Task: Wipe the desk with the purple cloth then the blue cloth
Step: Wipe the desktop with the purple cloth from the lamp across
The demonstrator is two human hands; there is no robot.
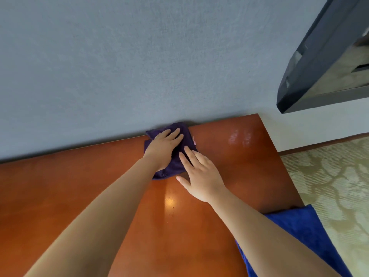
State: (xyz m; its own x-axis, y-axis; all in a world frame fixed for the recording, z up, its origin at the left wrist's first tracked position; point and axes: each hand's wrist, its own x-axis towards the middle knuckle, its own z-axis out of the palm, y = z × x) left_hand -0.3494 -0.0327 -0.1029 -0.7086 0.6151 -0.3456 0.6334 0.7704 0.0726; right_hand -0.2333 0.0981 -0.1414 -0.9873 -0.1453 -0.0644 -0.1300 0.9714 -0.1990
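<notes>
Pressing purple cloth (175,156), both hands flat

Illumination is bright and even, producing two glare patches on the glossy bench (60,196), one near its right far corner and one between the forearms, with soft shadows under each hand, slight overall softness, and wide-angle bending of straight edges toward the frame borders.
</notes>
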